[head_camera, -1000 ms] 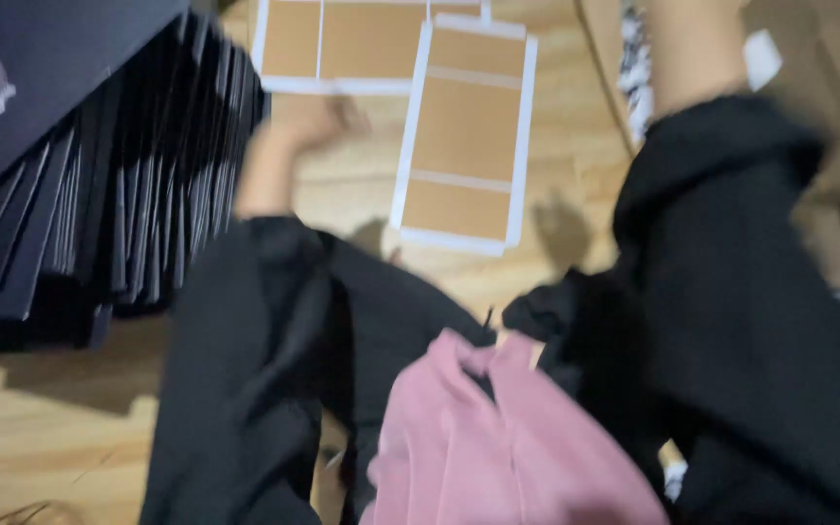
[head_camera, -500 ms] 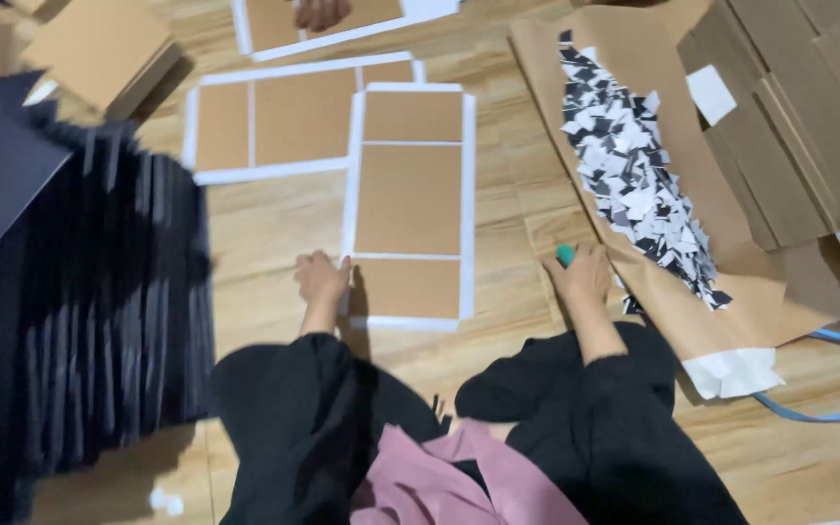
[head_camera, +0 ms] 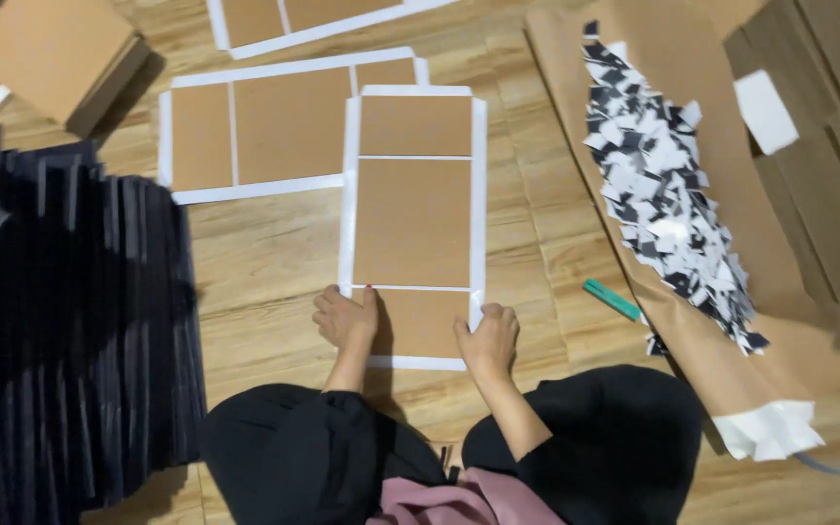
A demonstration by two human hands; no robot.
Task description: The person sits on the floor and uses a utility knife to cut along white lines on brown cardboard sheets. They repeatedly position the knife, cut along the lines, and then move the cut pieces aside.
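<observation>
A white sheet with three brown cardboard panels lies lengthwise on the wooden floor in front of me. My left hand rests on its near left corner, fingers curled against the edge. My right hand presses on its near right corner. Neither hand lifts anything. My black sleeves and knees fill the bottom of the view.
A second panel sheet lies behind, partly under the first, and a third sits farther back. Fanned black boards stand at left. Brown paper with several black-and-white scraps lies at right, a teal tool beside it.
My right hand left the teal tool by the brown paper and came onto the sheet's near right corner. My left hand stayed at the near left corner. The view tilted down.
</observation>
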